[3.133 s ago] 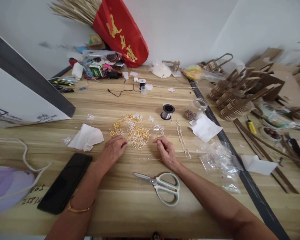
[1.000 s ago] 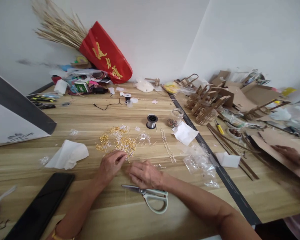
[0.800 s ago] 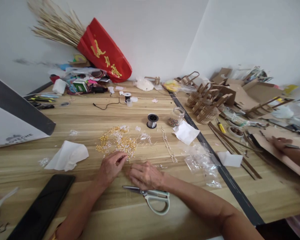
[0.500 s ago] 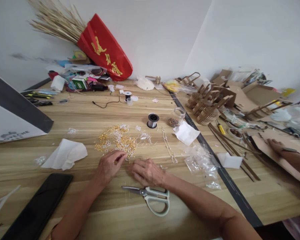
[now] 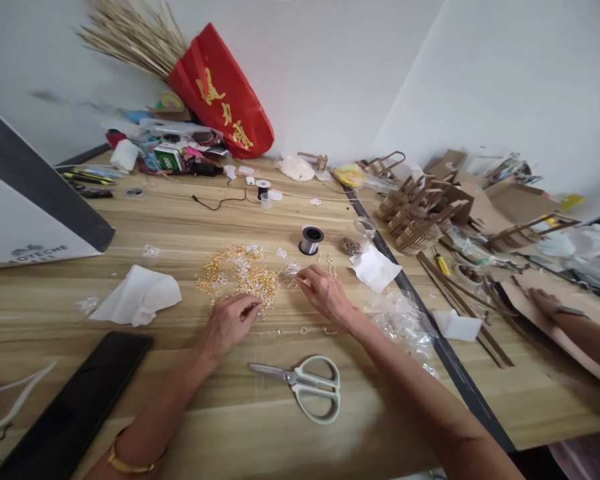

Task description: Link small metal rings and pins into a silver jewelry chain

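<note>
My left hand (image 5: pixel 231 325) rests at the near edge of a pile of gold and silver beads (image 5: pixel 257 283), thumb and forefinger pinched together; whatever is between them is too small to make out. Over a small heap of thin silver pins (image 5: pixel 293 270), the fingertips of my right hand (image 5: pixel 326 292) are drawn together, and what they grip is hidden. A fine chain (image 5: pixel 303 331) lies stretched across the wood between my forearms. Nearer to me are scissors (image 5: pixel 300 387) with pale green handles. Part of a second chain (image 5: pixel 331 263) shows beyond my right hand.
A wire spool (image 5: pixel 311 240) and a jar of beads (image 5: pixel 360 237) stand beyond my hands. Tissues (image 5: pixel 137 295), a black phone (image 5: pixel 75 407) and plastic bags (image 5: pixel 405 320) lie around. Small woven baskets (image 5: pixel 415 213) sit at right, where another person's hand (image 5: pixel 545 303) rests on cardboard.
My right hand has moved away from the left, forward and right, to the silver pins. The chain across the wood is now uncovered. My left hand stays pinched by the beads.
</note>
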`<action>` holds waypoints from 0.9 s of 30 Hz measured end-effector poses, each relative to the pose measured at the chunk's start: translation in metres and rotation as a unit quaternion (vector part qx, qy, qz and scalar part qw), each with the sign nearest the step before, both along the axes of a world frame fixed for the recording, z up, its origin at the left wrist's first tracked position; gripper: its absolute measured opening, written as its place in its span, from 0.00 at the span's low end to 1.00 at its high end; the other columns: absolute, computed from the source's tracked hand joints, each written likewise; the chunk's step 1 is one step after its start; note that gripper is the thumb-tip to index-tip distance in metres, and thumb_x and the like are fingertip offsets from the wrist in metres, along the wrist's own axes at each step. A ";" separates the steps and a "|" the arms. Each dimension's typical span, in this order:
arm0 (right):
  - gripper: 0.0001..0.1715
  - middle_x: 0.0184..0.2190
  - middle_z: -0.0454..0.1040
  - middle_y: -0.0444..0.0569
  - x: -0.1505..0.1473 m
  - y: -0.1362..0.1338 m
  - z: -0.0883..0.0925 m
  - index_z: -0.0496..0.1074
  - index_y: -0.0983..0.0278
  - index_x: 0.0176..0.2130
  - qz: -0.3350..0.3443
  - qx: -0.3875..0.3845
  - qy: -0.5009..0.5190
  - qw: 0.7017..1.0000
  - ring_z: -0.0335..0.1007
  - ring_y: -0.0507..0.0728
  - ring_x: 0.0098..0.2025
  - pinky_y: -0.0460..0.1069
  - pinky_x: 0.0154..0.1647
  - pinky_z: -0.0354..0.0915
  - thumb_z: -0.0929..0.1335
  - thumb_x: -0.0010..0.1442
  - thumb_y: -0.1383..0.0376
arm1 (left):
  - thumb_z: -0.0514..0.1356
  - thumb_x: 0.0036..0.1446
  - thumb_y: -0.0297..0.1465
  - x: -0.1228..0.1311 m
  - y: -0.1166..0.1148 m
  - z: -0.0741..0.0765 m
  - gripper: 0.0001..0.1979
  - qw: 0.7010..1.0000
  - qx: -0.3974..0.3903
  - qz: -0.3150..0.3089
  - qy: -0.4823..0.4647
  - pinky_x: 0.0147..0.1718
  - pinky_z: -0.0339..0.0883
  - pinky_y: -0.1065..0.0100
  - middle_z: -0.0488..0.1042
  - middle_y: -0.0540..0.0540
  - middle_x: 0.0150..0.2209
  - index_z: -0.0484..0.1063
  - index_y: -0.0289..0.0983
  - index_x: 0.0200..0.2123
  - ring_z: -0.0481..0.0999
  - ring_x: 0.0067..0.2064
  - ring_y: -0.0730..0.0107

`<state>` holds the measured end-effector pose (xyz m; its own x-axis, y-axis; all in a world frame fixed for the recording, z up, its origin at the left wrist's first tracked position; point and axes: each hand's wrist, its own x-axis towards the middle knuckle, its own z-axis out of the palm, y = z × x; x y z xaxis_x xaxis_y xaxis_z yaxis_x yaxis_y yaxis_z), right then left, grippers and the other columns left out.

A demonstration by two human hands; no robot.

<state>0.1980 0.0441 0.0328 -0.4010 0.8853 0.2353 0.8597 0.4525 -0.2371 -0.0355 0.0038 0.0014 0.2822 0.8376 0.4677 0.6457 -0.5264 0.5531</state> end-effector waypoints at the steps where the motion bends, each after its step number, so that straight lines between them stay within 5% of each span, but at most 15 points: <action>1: 0.11 0.43 0.70 0.51 0.000 0.005 0.000 0.68 0.62 0.46 -0.001 -0.002 -0.027 1.000 0.70 0.54 0.35 0.45 0.30 0.57 0.61 0.64 0.66 | 0.56 0.58 0.30 0.000 0.000 0.001 0.07 1.000 0.001 0.001 0.001 0.31 0.64 0.72 0.76 0.49 0.28 0.73 0.35 0.32 0.73 0.28 0.73; 10: 0.16 0.50 0.66 0.55 -0.017 0.039 0.003 0.66 0.64 0.48 0.125 -0.007 -0.203 0.971 0.70 0.54 0.34 0.46 0.29 0.57 0.59 0.62 0.73 | 0.56 0.57 0.28 0.002 -0.002 0.002 0.06 1.000 -0.002 0.005 0.012 0.31 0.63 0.71 0.76 0.48 0.27 0.73 0.35 0.31 0.73 0.29 0.71; 18: 0.14 0.49 0.68 0.58 -0.028 0.045 0.008 0.67 0.67 0.45 0.136 -0.046 -0.244 0.959 0.69 0.56 0.36 0.46 0.31 0.56 0.57 0.65 0.73 | 0.56 0.57 0.28 0.002 -0.003 0.004 0.07 1.000 -0.016 0.005 0.015 0.32 0.63 0.70 0.76 0.47 0.28 0.74 0.35 0.31 0.73 0.29 0.71; 27: 0.13 0.43 0.69 0.56 -0.023 0.053 -0.002 0.68 0.68 0.41 0.146 0.001 -0.236 0.961 0.68 0.54 0.33 0.47 0.27 0.52 0.56 0.65 0.73 | 0.56 0.57 0.27 0.004 -0.002 0.001 0.06 0.999 -0.027 0.006 0.020 0.33 0.64 0.70 0.76 0.47 0.29 0.73 0.36 0.31 0.73 0.30 0.70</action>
<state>0.1747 0.0967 0.0307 -0.6949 0.7184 -0.0322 0.7074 0.6909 0.1489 -0.0311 0.0019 0.0023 0.2893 0.8652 0.4096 0.6740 -0.4879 0.5546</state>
